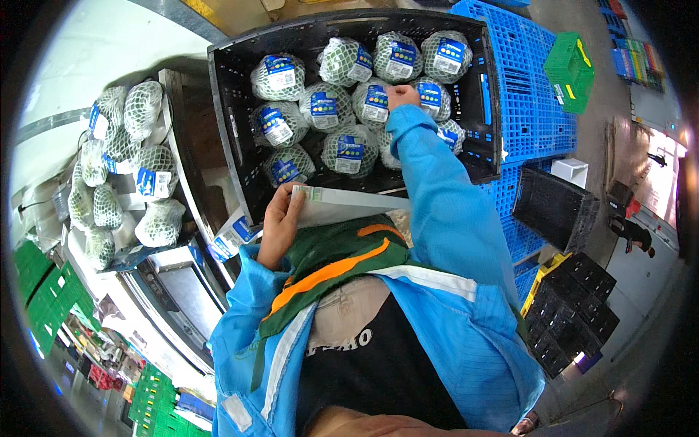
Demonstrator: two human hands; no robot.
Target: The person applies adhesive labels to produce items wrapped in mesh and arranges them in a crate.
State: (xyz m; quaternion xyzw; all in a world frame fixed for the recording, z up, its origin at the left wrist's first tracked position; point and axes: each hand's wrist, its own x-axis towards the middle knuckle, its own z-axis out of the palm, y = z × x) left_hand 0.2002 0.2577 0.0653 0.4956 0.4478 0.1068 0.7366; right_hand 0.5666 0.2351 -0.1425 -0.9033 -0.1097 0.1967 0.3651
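A black plastic crate (224, 127) holds several round green fruits (341, 64) in white foam nets, most with a blue and white label facing up. Over its near edge, my left hand (280, 222) is closed on a pale strip of label backing (342, 204). The strip stretches right toward my right forearm, and blue labels (237, 234) show beside my left wrist. My right hand (403, 96) reaches into the crate, its curled fingers touching the edge of a labelled fruit (369, 109). Whether anything sits between those fingertips is hidden.
More netted fruits (156, 173) are heaped at the left, beside a grey machine (188, 284). Blue pallets (535, 95) stand right of the crate, with a green crate (568, 73), an unfilled black crate (557, 200) and stacked black crates (571, 309). Another person (635, 234) is far right.
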